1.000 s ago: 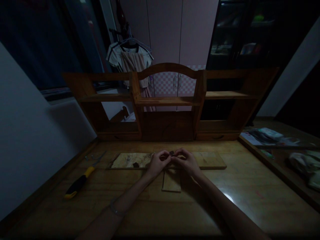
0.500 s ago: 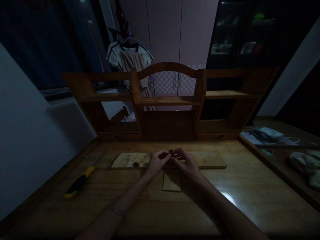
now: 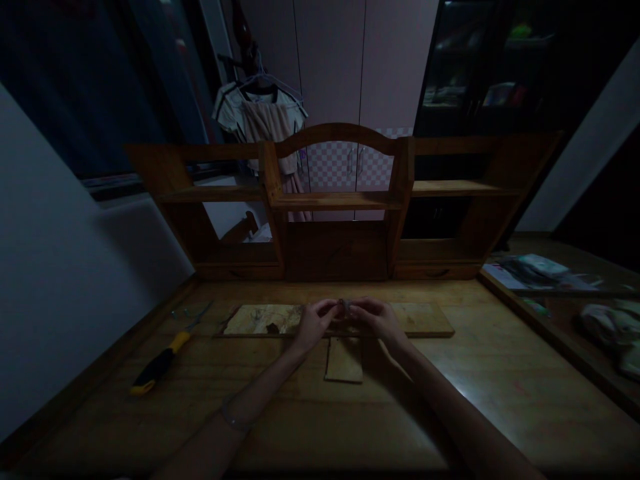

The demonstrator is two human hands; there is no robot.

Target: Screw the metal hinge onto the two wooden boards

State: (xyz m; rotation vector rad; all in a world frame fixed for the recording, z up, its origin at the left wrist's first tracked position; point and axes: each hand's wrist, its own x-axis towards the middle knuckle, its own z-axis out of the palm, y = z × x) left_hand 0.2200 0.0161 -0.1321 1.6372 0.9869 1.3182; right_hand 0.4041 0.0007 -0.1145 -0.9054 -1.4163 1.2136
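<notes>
A small dark piece [image 3: 342, 303], too dim to identify, sits between the fingertips of both hands, above a long wooden board [image 3: 425, 320]. My left hand [image 3: 314, 323] pinches it from the left, fingers curled. From the right, my right hand [image 3: 378, 320] closes its thumb and fingers on the same piece. The board lies crosswise on the table, and its left part has a rough, pale, torn surface with a dark hole. Just below the hands a small wooden piece [image 3: 344, 363] lies flat, its top edge against the board.
A screwdriver with a yellow and black handle [image 3: 163, 363] lies on the left of the wooden table [image 3: 280, 427], small metal bits [image 3: 183, 312] beside its tip. Across the back stands a wooden shelf unit [image 3: 335, 200]. Papers and cloth lie at the right.
My right hand's fingers have drawn together and shifted slightly on the small dark piece. My left hand stays nearly where it was. Board and screwdriver have not moved.
</notes>
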